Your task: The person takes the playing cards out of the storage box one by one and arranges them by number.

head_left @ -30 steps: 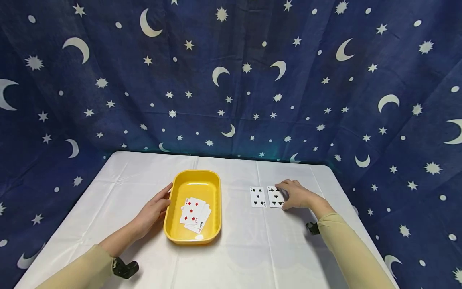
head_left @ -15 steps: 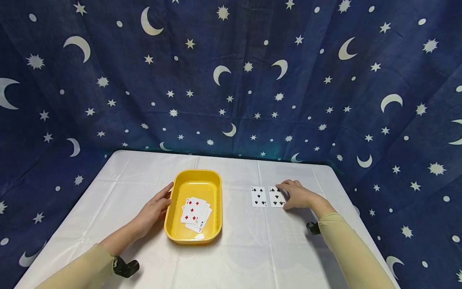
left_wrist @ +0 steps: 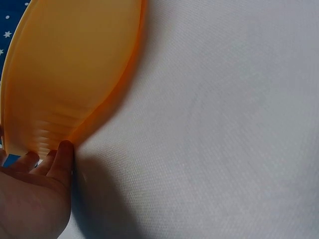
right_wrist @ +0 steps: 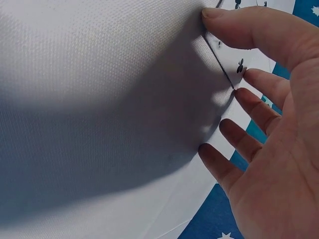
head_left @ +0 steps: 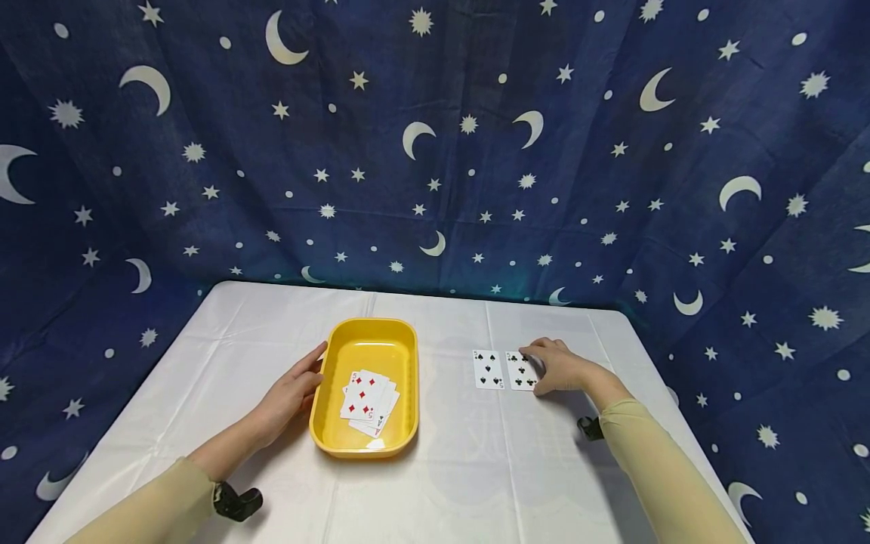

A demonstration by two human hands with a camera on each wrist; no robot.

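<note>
In the head view my left hand rests along the outer left side of a yellow tray, its fingers mostly straight. The left wrist view has the fingertips against the tray's outer wall. Over to the right, my right hand spans a five of clubs playing card on the table, holding it by its edges between thumb and fingers. The right wrist view shows the thumb at one corner and fingers at the opposite end. Part of that card is hidden. A five of spades lies face up just left of it.
Inside the tray is a loose pile of playing cards, a five of diamonds on top. A white cloth covers the table. Behind the far edge hangs a dark blue curtain with moons and stars.
</note>
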